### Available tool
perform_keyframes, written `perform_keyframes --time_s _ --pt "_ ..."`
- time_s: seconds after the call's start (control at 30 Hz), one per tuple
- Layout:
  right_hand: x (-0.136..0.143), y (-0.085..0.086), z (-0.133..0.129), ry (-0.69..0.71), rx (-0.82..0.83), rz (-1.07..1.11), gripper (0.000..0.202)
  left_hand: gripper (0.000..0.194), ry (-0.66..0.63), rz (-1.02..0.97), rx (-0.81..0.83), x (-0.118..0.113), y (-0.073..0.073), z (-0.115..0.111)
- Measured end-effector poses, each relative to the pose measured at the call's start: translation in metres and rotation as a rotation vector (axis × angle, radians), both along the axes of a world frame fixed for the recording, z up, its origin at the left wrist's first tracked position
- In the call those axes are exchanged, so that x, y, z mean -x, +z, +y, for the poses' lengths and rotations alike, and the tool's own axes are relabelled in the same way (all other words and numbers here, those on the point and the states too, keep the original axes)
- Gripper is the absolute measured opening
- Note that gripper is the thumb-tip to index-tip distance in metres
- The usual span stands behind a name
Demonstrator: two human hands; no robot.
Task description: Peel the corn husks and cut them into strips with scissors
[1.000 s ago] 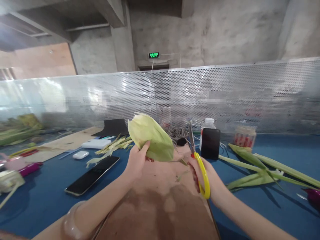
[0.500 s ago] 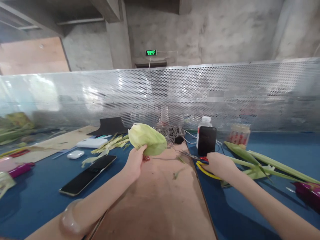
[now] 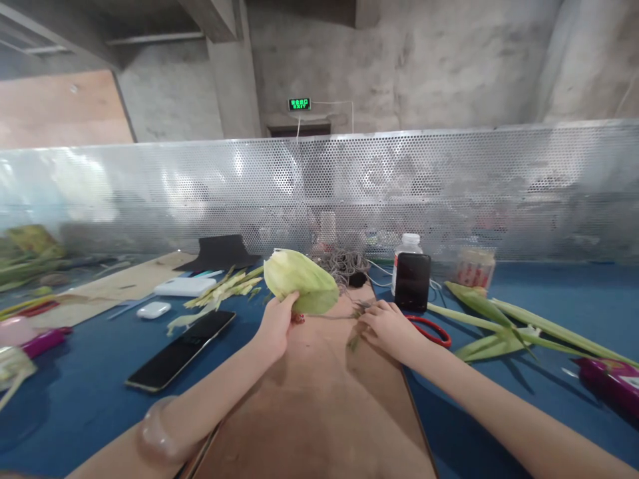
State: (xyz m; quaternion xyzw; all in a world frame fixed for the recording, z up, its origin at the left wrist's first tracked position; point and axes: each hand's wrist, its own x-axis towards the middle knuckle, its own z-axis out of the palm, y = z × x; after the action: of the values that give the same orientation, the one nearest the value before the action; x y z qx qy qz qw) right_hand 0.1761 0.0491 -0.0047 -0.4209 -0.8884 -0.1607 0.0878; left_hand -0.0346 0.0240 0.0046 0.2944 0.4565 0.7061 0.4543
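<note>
Pinched in my left hand (image 3: 276,326) is a broad pale green corn husk piece (image 3: 302,283), bulging and rounded, raised above the wooden board (image 3: 319,406). My fingers close on its lower edge. Over the board's right edge, my right hand (image 3: 389,326) is closed, fingertips down by small green scraps (image 3: 354,339); what lies between them is hidden. Scissors lie beside and partly under this hand, their red handle (image 3: 439,339) showing to the right of the wrist. Their blades are mostly hidden.
A dark phone (image 3: 182,349) and white earbud case (image 3: 154,311) lie left, near husk strips (image 3: 227,289). Tangled grey cord (image 3: 347,266) sits behind the board. A black phone (image 3: 413,283) leans on a bottle (image 3: 411,241). Long husk leaves (image 3: 492,339) spread right. A perforated metal screen (image 3: 224,193) stands behind.
My right hand has let go of the scissors' handles and moved left to the scraps on the board. My left hand still holds the husk, slightly further right in view.
</note>
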Motion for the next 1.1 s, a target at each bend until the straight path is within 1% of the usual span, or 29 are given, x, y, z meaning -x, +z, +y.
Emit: perform_keyframes --time_s 0.13,0.23,0.33,0.43,0.5,0.57,0.6,0.63,0.67,0.7,0.73,0.77,0.8,0.87,0.93,0.97,1.0,1.03,1.07,1.1 --pt "0.009 0.000 0.003 0.028 -0.036 -0.054 0.017 0.012 -0.009 -0.014 0.008 0.001 -0.001 0.000" --pt "0.014 0.000 -0.005 0.067 -0.067 -0.073 0.018 0.013 -0.028 -0.024 -0.004 0.001 -0.001 -0.001" --pt "0.017 0.001 -0.011 0.076 -0.084 -0.049 0.018 0.014 -0.046 -0.040 -0.020 0.001 0.000 -0.002" --pt "0.015 0.011 -0.014 0.047 -0.103 0.021 0.021 0.012 -0.095 -0.078 -0.030 0.004 0.001 -0.002" --pt "0.014 0.023 -0.021 0.002 -0.125 0.086 0.023 0.010 -0.174 -0.119 -0.034 0.007 0.003 -0.001" --pt "0.017 0.036 -0.039 -0.030 -0.145 0.170 0.024 0.010 -0.269 -0.170 -0.046 0.010 0.006 -0.001" --pt "0.022 0.040 -0.054 -0.023 -0.148 0.207 0.025 0.011 -0.309 -0.197 -0.057 0.012 0.008 -0.001" --pt "0.028 0.043 -0.073 0.016 -0.139 0.317 0.023 0.011 -0.341 -0.224 -0.069 0.015 0.010 -0.002" --pt "0.037 0.043 -0.095 0.056 -0.141 0.387 0.021 0.012 -0.366 -0.249 -0.085 0.018 0.012 -0.002" --pt "0.047 0.038 -0.118 0.115 -0.172 0.407 0.019 0.012 -0.385 -0.272 -0.103 0.022 0.013 -0.003" --pt "0.059 0.030 -0.142 0.211 -0.209 0.376 0.016 0.012 -0.398 -0.293 -0.122 0.026 0.014 -0.003" --pt "0.072 0.019 -0.163 0.309 -0.270 0.365 0.014 0.012 -0.406 -0.310 -0.140 0.031 0.014 -0.003" --pt "0.085 0.004 -0.182 0.402 -0.271 0.328 0.014 0.012 -0.411 -0.325 -0.156 0.035 0.014 -0.003" --pt "0.110 -0.030 -0.207 0.521 -0.356 0.404 0.020 0.013 -0.423 -0.346 -0.182 0.043 0.011 -0.003" --pt "0.129 -0.059 -0.215 0.527 -0.378 0.451 0.024 0.016 -0.447 -0.363 -0.213 0.048 0.008 -0.002" --pt "0.135 -0.069 -0.214 0.529 -0.366 0.416 0.023 0.018 -0.459 -0.372 -0.236 0.049 0.006 -0.001" --pt "0.137 -0.074 -0.212 0.540 -0.339 0.377 0.023 0.020 -0.468 -0.382 -0.265 0.050 0.005 -0.001" --pt "0.137 -0.074 -0.209 0.563 -0.296 0.342 0.022 0.021 -0.473 -0.392 -0.295 0.050 0.004 -0.001" --pt "0.133 -0.069 -0.205 0.621 -0.230 0.300 0.020 0.022 -0.478 -0.400 -0.324 0.049 0.004 -0.002" --pt "0.127 -0.059 -0.202 0.702 -0.152 0.254 0.016 0.023 -0.487 -0.407 -0.349 0.047 0.004 -0.004"
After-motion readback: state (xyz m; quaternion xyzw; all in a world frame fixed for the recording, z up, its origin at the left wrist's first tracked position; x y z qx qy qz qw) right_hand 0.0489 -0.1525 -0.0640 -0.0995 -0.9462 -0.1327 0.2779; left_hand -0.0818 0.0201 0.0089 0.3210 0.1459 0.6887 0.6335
